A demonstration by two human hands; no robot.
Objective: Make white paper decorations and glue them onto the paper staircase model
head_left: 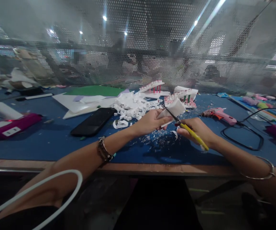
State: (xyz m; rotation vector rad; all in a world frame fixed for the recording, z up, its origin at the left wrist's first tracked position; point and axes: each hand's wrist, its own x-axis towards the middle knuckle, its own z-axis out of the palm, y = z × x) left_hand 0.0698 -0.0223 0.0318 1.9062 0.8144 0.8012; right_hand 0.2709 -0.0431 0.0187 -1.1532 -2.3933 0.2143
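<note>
My left hand (153, 120) pinches a small white sheet (176, 108), which looks like paper or thin foam, above the blue table mat. In my right hand (195, 127) is a pair of scissors with yellow handles (192, 133). Their dark blades lie across the white sheet, close to my left fingers; whether the blades are apart I cannot tell. Small white scraps (154, 139) are scattered on the mat beneath both hands. Just behind my left hand is a heap of white cuttings (133, 103).
Two small white models with coloured posts (153, 87) (184, 95) stand at the back. To the right lies a pink glue gun (220, 115) with its looping black cable (245, 148). A black phone (93, 122), a green sheet (94, 90) and a purple power strip (15, 126) are on the left.
</note>
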